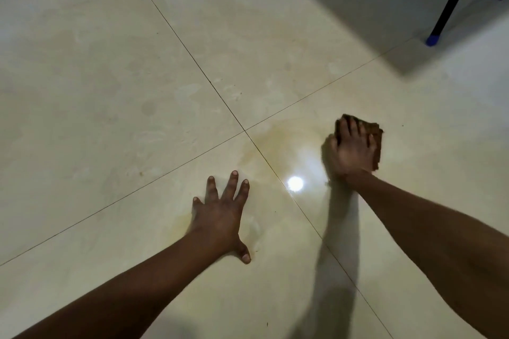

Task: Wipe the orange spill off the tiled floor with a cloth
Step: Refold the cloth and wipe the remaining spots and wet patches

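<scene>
1. Spill (278, 143): a faint orange film lay on the glossy tiled floor (110, 77), spread between the two hands near the crossing of the grout lines.
2. The left hand (220, 217) pressed flat on the tile, fingers spread apart.
3. The right hand (352, 148) pressed down on a brown cloth (378, 140), fingers splayed over it.
4. A black leg (451, 0) with a blue foot stood farthest off.

Glossy tiled floor (110, 63), coarse cloth (378, 146)

Both forearms bare, no sleeves visible. Left hand (220, 217) and right hand (352, 151): no rings, short nails.
</scene>
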Motion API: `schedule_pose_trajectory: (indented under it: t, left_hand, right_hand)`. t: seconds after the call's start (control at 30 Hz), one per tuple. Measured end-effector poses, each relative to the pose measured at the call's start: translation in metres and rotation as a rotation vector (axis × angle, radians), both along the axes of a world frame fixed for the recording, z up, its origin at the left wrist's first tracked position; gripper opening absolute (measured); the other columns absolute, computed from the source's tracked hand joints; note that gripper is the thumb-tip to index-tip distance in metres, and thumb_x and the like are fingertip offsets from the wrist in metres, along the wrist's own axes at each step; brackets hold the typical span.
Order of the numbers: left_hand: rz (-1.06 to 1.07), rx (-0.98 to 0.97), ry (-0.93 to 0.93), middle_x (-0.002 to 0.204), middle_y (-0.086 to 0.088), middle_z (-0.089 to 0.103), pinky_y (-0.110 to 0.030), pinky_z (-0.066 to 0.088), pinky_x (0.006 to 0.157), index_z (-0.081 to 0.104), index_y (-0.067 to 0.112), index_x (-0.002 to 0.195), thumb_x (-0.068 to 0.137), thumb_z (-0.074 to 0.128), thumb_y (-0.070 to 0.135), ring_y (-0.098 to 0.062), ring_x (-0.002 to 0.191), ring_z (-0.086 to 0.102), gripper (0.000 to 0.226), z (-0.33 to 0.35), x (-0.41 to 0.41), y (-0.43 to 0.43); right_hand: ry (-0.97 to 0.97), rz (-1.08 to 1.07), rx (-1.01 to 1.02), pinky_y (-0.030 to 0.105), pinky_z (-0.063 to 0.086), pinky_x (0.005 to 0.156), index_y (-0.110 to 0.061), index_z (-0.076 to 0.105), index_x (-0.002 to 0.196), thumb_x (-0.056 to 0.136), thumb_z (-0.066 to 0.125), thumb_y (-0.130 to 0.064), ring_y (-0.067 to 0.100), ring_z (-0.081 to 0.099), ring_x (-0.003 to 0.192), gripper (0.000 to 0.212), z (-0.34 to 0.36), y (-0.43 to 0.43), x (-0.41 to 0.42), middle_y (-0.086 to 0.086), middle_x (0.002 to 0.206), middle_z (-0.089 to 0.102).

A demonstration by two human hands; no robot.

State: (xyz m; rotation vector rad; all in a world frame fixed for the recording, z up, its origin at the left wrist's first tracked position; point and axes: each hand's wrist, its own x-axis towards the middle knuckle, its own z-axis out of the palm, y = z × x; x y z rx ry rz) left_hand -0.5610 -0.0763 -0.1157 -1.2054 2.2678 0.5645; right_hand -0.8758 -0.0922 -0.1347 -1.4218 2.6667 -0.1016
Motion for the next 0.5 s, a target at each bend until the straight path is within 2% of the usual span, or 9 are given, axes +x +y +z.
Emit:
schedule_pose_trajectory:
  t: [0.03,0.07,0.13,0.2,0.27,0.33,0.4,0.47,0.5]
  left_hand:
    - [-0.004,-0.002,-0.004,0.152,0.003,-0.041,-0.066,0.022,0.108,-0.029,0.030,0.144,0.040,0.080,0.072,-0.046,0.142,-0.022,0.156,-0.001,0.000,0.001]
    - [0.001,-0.011,0.003,0.152,0.003,-0.041,-0.066,0.023,0.107,-0.029,0.030,0.144,0.040,0.080,0.072,-0.046,0.142,-0.022,0.156,-0.003,-0.001,-0.001]
    - [0.005,-0.017,0.004,0.152,0.004,-0.039,-0.066,0.024,0.108,-0.027,0.031,0.145,0.040,0.081,0.071,-0.046,0.142,-0.022,0.155,-0.001,0.000,-0.003]
    - [0.013,0.002,-0.007,0.152,0.005,-0.040,-0.066,0.023,0.108,-0.027,0.031,0.145,0.041,0.082,0.070,-0.045,0.142,-0.023,0.155,0.001,-0.001,-0.003]
    - [0.018,0.005,-0.004,0.152,0.004,-0.041,-0.066,0.022,0.109,-0.027,0.031,0.145,0.042,0.082,0.069,-0.045,0.142,-0.024,0.155,0.003,-0.001,-0.002]
    - [0.013,0.002,-0.012,0.152,0.003,-0.041,-0.066,0.022,0.109,-0.027,0.030,0.146,0.043,0.082,0.069,-0.046,0.142,-0.024,0.154,0.004,-0.003,-0.001]
    - [0.011,-0.003,-0.033,0.152,0.003,-0.041,-0.066,0.023,0.108,-0.027,0.030,0.145,0.042,0.081,0.070,-0.046,0.142,-0.023,0.155,0.002,-0.003,-0.002]
    - [0.018,-0.007,-0.027,0.152,0.004,-0.040,-0.067,0.023,0.107,-0.028,0.030,0.145,0.040,0.082,0.069,-0.046,0.142,-0.023,0.157,-0.002,-0.004,-0.001]
    - [0.017,-0.012,-0.018,0.153,0.004,-0.038,-0.067,0.022,0.107,-0.027,0.030,0.145,0.039,0.083,0.069,-0.046,0.142,-0.022,0.157,-0.002,-0.005,-0.003]
  right_hand:
    - [0.007,-0.035,0.005,0.049,0.020,0.116,-0.017,0.035,0.149,0.096,0.031,-0.042,0.025,0.026,0.145,0.059,0.000,-0.024,0.012,0.009,0.155,0.036]
    - [0.022,0.027,0.011,0.048,0.019,0.116,-0.019,0.035,0.149,0.095,0.031,-0.043,0.024,0.026,0.145,0.060,-0.004,-0.046,0.034,0.008,0.156,0.035]
    - [-0.010,0.282,-0.009,0.046,0.014,0.118,-0.022,0.032,0.152,0.092,0.031,-0.045,0.021,0.021,0.148,0.064,-0.009,-0.058,0.084,0.004,0.159,0.030]
    - [-0.050,0.557,0.036,0.043,0.010,0.119,-0.025,0.029,0.153,0.092,0.029,-0.046,0.018,0.018,0.150,0.065,-0.009,-0.023,0.102,0.000,0.161,0.028]
    - [-0.061,0.692,0.072,0.041,0.011,0.119,-0.029,0.030,0.153,0.092,0.032,-0.045,0.016,0.019,0.149,0.063,-0.004,0.034,0.081,-0.004,0.160,0.030]
    - [-0.034,0.655,0.048,0.040,0.012,0.119,-0.030,0.032,0.152,0.091,0.033,-0.044,0.016,0.021,0.148,0.063,-0.002,0.053,0.042,-0.003,0.159,0.033]
    - [-0.035,0.450,0.060,0.042,0.012,0.119,-0.026,0.031,0.152,0.092,0.032,-0.044,0.017,0.018,0.149,0.063,0.003,0.019,0.032,-0.001,0.160,0.029]
    - [-0.036,0.339,0.025,0.044,0.011,0.119,-0.025,0.029,0.153,0.095,0.036,-0.044,0.018,0.015,0.150,0.062,0.001,-0.029,0.064,0.000,0.162,0.024]
    - [-0.046,0.403,0.029,0.044,0.011,0.119,-0.025,0.028,0.154,0.095,0.037,-0.044,0.018,0.015,0.150,0.062,0.001,-0.042,0.089,0.000,0.163,0.023]
